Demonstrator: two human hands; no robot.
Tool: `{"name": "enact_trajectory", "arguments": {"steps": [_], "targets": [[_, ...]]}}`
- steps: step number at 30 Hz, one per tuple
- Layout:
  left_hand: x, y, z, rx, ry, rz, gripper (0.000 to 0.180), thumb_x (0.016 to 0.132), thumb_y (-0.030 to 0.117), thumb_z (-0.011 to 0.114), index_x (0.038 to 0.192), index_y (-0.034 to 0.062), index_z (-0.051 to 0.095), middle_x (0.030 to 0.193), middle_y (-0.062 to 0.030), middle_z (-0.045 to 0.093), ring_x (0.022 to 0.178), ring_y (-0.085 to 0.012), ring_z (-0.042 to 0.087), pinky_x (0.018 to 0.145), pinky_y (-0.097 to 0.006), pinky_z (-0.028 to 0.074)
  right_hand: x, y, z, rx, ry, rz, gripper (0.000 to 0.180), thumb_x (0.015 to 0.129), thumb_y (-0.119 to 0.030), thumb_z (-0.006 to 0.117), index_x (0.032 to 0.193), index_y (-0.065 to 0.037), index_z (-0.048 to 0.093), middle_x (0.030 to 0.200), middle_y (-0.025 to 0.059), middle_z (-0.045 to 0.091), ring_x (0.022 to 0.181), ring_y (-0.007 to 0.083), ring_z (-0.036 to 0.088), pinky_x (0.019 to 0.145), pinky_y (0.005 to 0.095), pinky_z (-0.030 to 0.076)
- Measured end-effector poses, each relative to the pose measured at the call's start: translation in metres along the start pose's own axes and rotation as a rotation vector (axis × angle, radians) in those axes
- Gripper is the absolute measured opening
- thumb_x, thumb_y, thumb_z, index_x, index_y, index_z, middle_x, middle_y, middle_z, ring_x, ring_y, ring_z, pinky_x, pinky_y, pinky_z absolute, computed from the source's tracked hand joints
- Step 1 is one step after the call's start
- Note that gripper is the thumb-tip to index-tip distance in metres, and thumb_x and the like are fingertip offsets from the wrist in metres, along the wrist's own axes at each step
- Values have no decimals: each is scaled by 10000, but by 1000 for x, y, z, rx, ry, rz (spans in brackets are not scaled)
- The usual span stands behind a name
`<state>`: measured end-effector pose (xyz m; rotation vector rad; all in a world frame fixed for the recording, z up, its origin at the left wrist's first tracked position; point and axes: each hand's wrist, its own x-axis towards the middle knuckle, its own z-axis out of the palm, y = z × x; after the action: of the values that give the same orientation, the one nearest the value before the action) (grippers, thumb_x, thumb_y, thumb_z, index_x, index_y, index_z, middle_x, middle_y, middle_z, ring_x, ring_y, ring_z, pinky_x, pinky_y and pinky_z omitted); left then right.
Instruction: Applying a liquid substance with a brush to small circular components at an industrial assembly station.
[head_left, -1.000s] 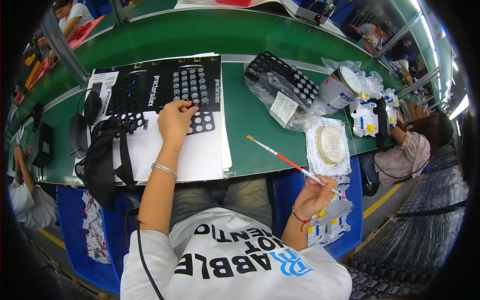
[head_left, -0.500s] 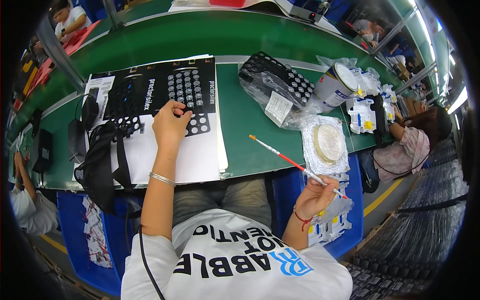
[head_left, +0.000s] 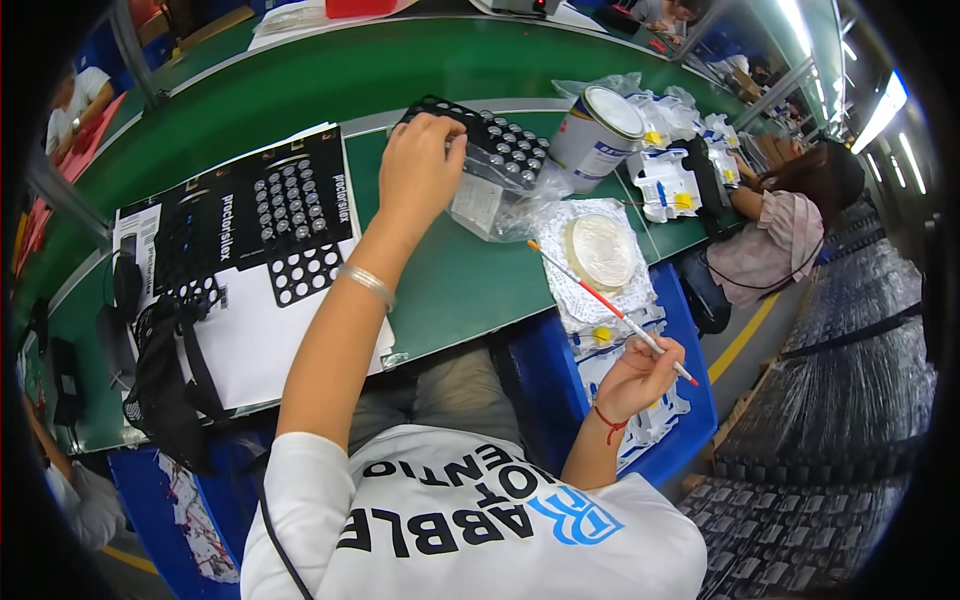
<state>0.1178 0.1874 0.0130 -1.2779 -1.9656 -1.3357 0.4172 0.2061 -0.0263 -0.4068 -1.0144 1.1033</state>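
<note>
My left hand (head_left: 420, 165) is over the left part of a black perforated tray (head_left: 470, 112) at the back of the bench. Its fingers are bent and drawn together; the hand hides whatever may be between them. Round silver parts (head_left: 515, 150) fill the tray's right part, partly wrapped in clear plastic. In my right hand (head_left: 643, 378) is a thin paintbrush (head_left: 608, 308) with a red and white handle, its brown tip pointing up and left. Beyond the brush, a round shallow dish (head_left: 600, 250) with pale contents rests on a white cloth (head_left: 566, 296).
A large tin (head_left: 597, 138) stands behind the dish, with white plastic housings (head_left: 668, 185) to its right. At left, more round parts (head_left: 290, 200) sit on a printed black sheet, near a black strap bag (head_left: 170, 370). Blue bins (head_left: 690, 400) flank my lap. A person in pink (head_left: 765, 250) sits at right.
My left hand has moved right and away from me, from the parts on the printed sheet to the tray at the back. The view has shifted right; my right hand still holds the brush.
</note>
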Motion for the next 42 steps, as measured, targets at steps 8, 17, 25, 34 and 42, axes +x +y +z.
{"name": "enact_trajectory", "arguments": {"steps": [8, 17, 25, 34, 42], "targets": [[32, -22, 53, 188, -209, -66, 183, 694, 151, 600, 859, 86, 645, 730, -71, 616, 731, -267, 568, 739, -357, 443, 12, -7, -22, -99, 64, -92, 247, 925, -240, 370, 837, -40, 485, 664, 73, 535, 594, 125, 521, 581, 220, 429], [59, -38, 66, 209, -573, -199, 350, 690, 241, 588, 1038, 218, 618, 1080, -83, 524, 1049, -311, 418, 865, -447, 308, 15, -14, -34, -176, 74, -98, 245, 922, -238, 398, 820, -42, 503, 691, 55, 504, 621, 116, 502, 602, 223, 403], [56, -40, 76, 124, -575, -228, 263, 725, 301, 624, 972, 214, 637, 963, -34, 560, 1009, -259, 456, 815, -430, 300, 18, -11, -44, -162, 114, -136, 228, 920, -221, 393, 853, -30, 500, 652, 85, 559, 594, 120, 557, 579, 226, 459], [57, -22, 32, -256, -135, -266, 313, 662, 245, 716, 854, 17, 619, 801, -74, 625, 698, -149, 582, 659, -266, 470, 30, -17, -61, -247, 183, -236, 224, 919, -209, 406, 860, -11, 493, 739, 78, 510, 660, 152, 531, 624, 260, 439], [-36, 47, -73, -467, -294, -258, 239, 674, 27, 671, 893, -2, 579, 817, -33, 582, 724, -102, 525, 708, -224, 432, 54, -23, -66, -791, 120, -305, 159, 886, -102, 453, 821, 10, 546, 737, 68, 551, 650, 109, 540, 623, 227, 432]]}}
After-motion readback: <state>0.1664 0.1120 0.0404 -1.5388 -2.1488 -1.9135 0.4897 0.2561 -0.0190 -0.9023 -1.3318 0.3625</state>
